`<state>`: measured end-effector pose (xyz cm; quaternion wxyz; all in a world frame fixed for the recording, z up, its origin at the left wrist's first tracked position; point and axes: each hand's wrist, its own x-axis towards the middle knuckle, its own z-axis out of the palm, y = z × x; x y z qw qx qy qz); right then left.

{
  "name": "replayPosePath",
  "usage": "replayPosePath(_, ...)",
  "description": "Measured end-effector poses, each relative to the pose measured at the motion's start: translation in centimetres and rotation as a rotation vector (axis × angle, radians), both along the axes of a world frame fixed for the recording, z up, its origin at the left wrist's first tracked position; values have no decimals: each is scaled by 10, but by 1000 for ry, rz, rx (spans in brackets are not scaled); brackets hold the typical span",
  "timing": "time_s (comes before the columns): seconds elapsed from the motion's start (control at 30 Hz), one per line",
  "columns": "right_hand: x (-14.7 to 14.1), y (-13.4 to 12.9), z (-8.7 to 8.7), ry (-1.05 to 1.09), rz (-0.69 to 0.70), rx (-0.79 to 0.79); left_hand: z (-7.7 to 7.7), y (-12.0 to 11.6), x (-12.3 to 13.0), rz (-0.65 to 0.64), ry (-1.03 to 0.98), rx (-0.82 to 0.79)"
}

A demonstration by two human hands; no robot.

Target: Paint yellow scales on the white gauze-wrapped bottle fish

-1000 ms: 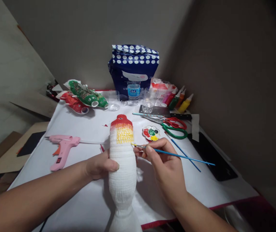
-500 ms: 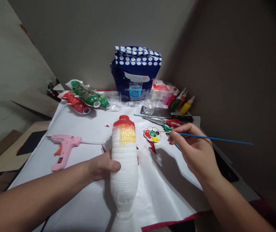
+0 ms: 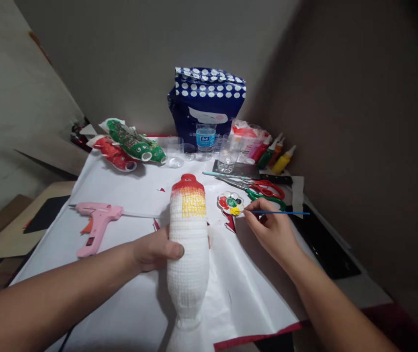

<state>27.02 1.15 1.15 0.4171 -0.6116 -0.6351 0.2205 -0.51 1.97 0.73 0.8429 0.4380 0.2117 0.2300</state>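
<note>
My left hand [image 3: 159,250] is wrapped round a white gauze-covered bottle [image 3: 189,264], its thumb on the near side and most fingers hidden behind. The bottle's far end is painted red, fading to orange, with a yellow patch below it. Pinched between the fingers of my right hand [image 3: 273,230] is a thin blue paintbrush [image 3: 285,212]. The brush tip is at the yellow paint of a small flower-shaped palette [image 3: 225,194], which also holds red, green and black paint.
A pink glue gun [image 3: 99,225] lies on the left. Painted fish [image 3: 132,144] rest at the back left. Behind stand clear plastic cups [image 3: 175,151], a blue bag [image 3: 207,105] and paint bottles [image 3: 284,159]. Scissors [image 3: 267,188] and a knife [image 3: 277,179] lie beyond my right hand.
My right hand has moved left and slightly down, bringing the paintbrush tip to the yellow paint. My left hand and the bottle have hardly moved.
</note>
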Motion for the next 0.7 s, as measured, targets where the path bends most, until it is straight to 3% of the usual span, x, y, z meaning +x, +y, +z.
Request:
replayPosePath(0.5, 1, -1, -3, -72, 2, -32, -1, 1, 2, -3, -34, 2)
replayPosePath(0.7, -6, -11, 15, 58, -99, 54, -5, 0, 0, -32, -41, 9)
